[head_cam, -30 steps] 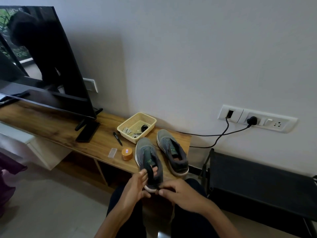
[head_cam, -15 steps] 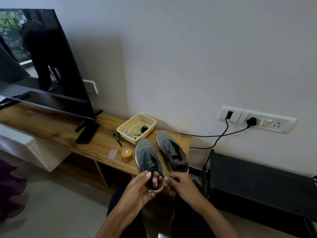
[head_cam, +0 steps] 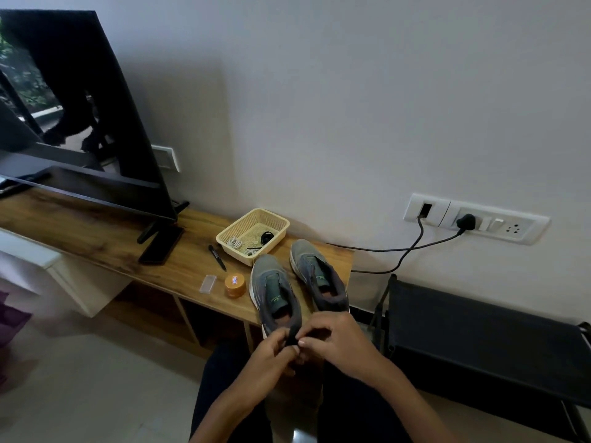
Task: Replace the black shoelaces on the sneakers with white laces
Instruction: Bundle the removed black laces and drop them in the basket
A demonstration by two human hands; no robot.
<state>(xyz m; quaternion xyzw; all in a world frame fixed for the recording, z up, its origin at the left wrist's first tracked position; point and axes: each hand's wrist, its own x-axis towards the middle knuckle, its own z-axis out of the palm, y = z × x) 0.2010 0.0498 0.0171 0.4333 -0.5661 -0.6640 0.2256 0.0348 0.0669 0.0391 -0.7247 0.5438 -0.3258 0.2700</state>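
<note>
Two grey sneakers stand side by side on the wooden table [head_cam: 96, 231], the left sneaker [head_cam: 271, 282] nearer me and the right sneaker [head_cam: 316, 266] beside it; no laces show on either. Below the left sneaker's heel, my left hand [head_cam: 271, 356] and my right hand [head_cam: 339, 343] meet and both pinch a bundled black lace [head_cam: 291, 337]. A cream basket [head_cam: 237, 223] behind the shoes holds white laces [head_cam: 236, 242] and another black lace [head_cam: 267, 237].
A TV [head_cam: 80, 123] stands at the left with a phone [head_cam: 161, 244] by its foot. A pen [head_cam: 217, 258], a clear small case [head_cam: 208, 283] and an orange tub [head_cam: 235, 285] lie left of the shoes. A black rack [head_cam: 479, 330] stands at the right under plugged cables [head_cam: 412, 247].
My hands have drawn closer together around the black lace, which earlier stood up as a loop in my left hand. The sneakers have not moved.
</note>
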